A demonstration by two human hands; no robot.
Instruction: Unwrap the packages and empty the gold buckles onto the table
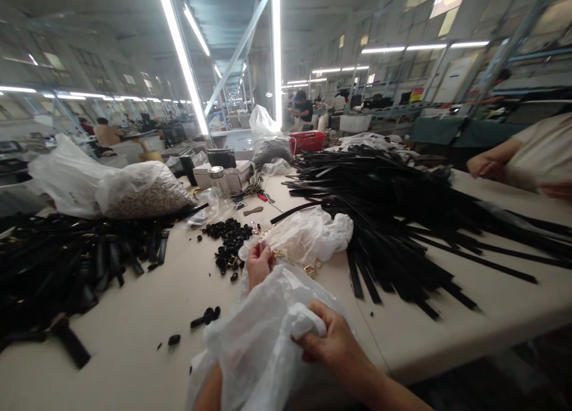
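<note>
My right hand (333, 342) is closed around a bunched fold of a translucent white plastic bag (263, 333) at the table's near edge. The bag covers most of my left forearm. Beyond it, my left hand (259, 263) has its fingers pinched together beside gold-coloured buckles (310, 271) and a crumpled white bag (313, 235). What those fingers hold is too small to make out. Just left of that hand lies a heap of small black loops (230, 238).
Black straps (393, 220) spread across the right side; finished-looking black strap pieces (89, 262) pile up at left. Behind them sits a filled plastic bag (143, 190). A jar (217, 178), a white box (241, 176) and a red basket (308, 140) stand farther back. Another person's hand (485, 162) is at right.
</note>
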